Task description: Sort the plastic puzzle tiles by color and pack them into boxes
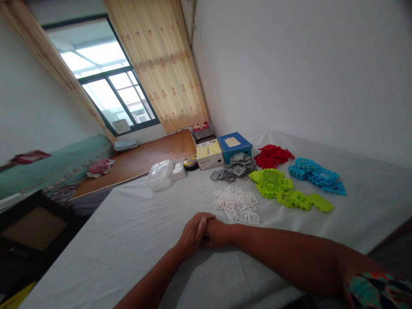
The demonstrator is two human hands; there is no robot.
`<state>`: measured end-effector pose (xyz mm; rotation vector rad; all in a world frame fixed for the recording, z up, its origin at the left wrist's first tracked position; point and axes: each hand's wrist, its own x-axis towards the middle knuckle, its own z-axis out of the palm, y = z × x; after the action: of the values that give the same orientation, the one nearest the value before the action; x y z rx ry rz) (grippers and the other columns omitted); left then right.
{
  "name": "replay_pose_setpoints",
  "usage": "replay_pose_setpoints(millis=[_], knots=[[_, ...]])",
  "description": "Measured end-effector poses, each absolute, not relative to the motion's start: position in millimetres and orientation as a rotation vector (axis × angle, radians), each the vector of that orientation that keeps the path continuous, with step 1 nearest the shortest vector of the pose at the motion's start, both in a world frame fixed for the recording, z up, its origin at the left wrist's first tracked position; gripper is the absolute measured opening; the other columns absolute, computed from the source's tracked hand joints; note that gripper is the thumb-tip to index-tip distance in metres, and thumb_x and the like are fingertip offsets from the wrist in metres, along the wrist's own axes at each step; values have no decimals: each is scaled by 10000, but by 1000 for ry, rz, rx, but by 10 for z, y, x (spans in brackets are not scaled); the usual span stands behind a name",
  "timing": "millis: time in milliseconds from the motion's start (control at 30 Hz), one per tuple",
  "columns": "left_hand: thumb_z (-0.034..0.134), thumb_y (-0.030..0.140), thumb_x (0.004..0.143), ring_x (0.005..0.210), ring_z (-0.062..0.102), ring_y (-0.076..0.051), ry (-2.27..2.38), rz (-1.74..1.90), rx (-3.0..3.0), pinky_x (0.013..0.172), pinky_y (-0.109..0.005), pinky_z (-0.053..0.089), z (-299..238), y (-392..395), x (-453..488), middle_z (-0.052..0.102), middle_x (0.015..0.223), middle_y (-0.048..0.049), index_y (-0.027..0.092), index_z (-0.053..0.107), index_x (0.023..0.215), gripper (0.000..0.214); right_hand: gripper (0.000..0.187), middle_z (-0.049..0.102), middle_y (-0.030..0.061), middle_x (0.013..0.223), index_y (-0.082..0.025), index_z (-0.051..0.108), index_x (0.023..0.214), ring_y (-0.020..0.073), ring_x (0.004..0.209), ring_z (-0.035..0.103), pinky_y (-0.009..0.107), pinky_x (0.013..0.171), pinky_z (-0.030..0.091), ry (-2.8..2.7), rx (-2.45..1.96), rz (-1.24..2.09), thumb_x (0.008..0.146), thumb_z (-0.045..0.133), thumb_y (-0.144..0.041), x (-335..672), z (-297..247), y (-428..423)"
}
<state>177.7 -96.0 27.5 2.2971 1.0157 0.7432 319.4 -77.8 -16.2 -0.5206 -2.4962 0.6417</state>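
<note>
My left hand (193,234) and my right hand (219,234) rest clasped together on the white tablecloth (128,240), fingers wrapped round each other, holding no object. Just beyond them lies a pile of white plastic building tiles (236,204). Farther back are piles of grey tiles (233,167), lime green tiles (283,189), red tiles (272,155) and blue tiles (317,175).
A clear plastic container (162,174), a small round tin (190,163), a yellow-white box (210,154) and a blue box (234,145) stand at the table's far side. A white wall runs along the right. A wooden surface, window and curtain are beyond.
</note>
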Motion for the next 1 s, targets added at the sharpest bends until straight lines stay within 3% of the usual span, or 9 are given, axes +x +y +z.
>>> replay_pose_setpoints(millis=[133, 333, 1000], knots=[[256, 437, 979, 995, 627, -199, 1029, 821, 2238, 948, -335, 467, 183, -886, 1812, 702, 1030, -83, 229, 697, 1059, 494, 416, 657, 123, 1204, -134, 645, 1165, 257, 1110, 603, 330, 965, 456, -2465, -631, 759, 755, 581, -157, 3221, -129, -765], [268, 422, 983, 1020, 617, -187, 964, 832, 2236, 956, -317, 459, 154, -837, 1737, 694, 1067, -74, 228, 680, 1104, 472, 390, 658, 71, 1216, -192, 681, 1111, 244, 1159, 577, 350, 1020, 429, -2401, -574, 850, 747, 553, -134, 3237, -64, -780], [214, 384, 990, 1071, 581, -175, 895, 780, 2378, 998, -302, 424, 171, -929, 1725, 678, 1109, -74, 177, 648, 1137, 502, 411, 643, 106, 1236, -163, 645, 1180, 235, 1171, 569, 377, 1016, 445, -2397, -603, 823, 787, 535, -109, 3271, -50, -926]])
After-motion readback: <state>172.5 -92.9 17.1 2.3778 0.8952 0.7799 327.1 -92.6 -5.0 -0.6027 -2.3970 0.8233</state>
